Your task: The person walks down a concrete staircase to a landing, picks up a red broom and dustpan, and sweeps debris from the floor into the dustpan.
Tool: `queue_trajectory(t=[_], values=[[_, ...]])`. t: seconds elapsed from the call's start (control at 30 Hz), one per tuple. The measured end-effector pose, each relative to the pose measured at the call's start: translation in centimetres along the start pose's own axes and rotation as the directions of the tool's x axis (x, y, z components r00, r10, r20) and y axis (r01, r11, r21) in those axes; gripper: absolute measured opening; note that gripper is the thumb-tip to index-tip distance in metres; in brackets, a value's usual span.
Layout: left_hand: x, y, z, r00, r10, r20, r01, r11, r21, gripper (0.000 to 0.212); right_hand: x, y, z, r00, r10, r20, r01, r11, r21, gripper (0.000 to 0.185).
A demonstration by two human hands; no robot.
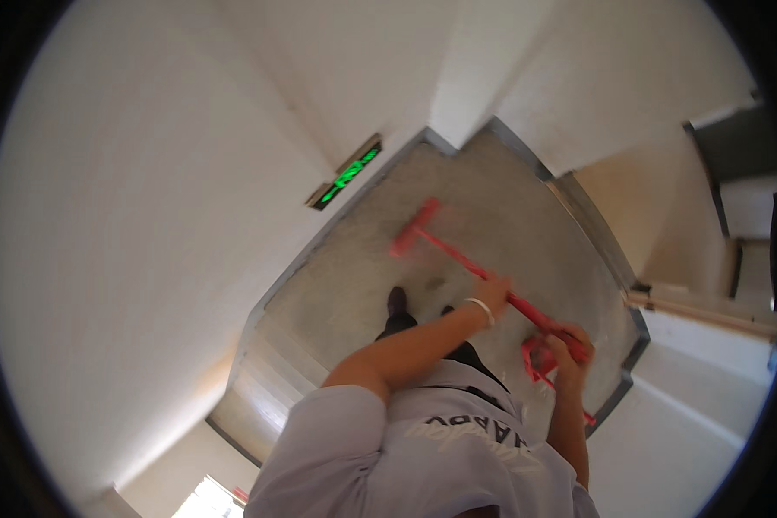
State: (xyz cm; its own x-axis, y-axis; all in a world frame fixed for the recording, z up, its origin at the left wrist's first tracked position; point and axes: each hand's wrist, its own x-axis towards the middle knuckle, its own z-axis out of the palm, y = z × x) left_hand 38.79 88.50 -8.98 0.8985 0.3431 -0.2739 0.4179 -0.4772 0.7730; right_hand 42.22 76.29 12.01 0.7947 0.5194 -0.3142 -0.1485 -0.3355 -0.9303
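A red broom (461,257) slants across the view, with its blurred red head (414,228) at the concrete floor in front of my feet. My left hand (494,296), with a white band at the wrist, grips the middle of the handle. Higher on the handle, my right hand (573,349) is closed around the thicker upper part. Just beside and below the right hand is a second red object (536,362), open in shape, with a thin red rod running towards the wall. It may be a dustpan; whether the right hand also holds it is unclear.
Concrete floor (362,259) lies around my dark shoes (397,299). Steps (278,375) are at the lower left. A lit green exit sign (351,173) is mounted low on the left wall (136,194). At the right, a doorway has a raised sill (589,223) and a wooden edge (699,314).
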Motion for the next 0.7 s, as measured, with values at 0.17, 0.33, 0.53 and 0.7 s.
queue_trajectory(t=[0.17, 0.33, 0.53, 0.7], values=[[-0.4, -6.9, -2.2, 0.992, -0.055, 0.113, 0.023, 0.962, 0.273, 0.023, 0.8, 5.4, 2.8, 0.99, 0.093, 0.102, -0.11, 0.978, 0.178, 0.021], [-0.1, -6.5, -0.5, 0.924, -0.046, 0.381, -0.136, 0.888, 0.439, 0.027, -2.1, 9.8, 2.5, 0.982, 0.187, -0.014, -0.18, 0.958, 0.223, 0.025], [-1.1, 1.5, 6.5, 0.842, 0.121, 0.526, -0.267, 0.941, 0.21, 0.017, -6.8, 5.3, -3.5, 0.957, 0.165, -0.239, -0.173, 0.985, -0.011, 0.022], [-0.6, 4.7, 10.1, 0.767, 0.502, 0.399, -0.444, 0.865, -0.233, 0.009, -7.6, 1.2, -3.7, 0.943, 0.021, -0.333, -0.122, 0.95, -0.288, 0.02]])
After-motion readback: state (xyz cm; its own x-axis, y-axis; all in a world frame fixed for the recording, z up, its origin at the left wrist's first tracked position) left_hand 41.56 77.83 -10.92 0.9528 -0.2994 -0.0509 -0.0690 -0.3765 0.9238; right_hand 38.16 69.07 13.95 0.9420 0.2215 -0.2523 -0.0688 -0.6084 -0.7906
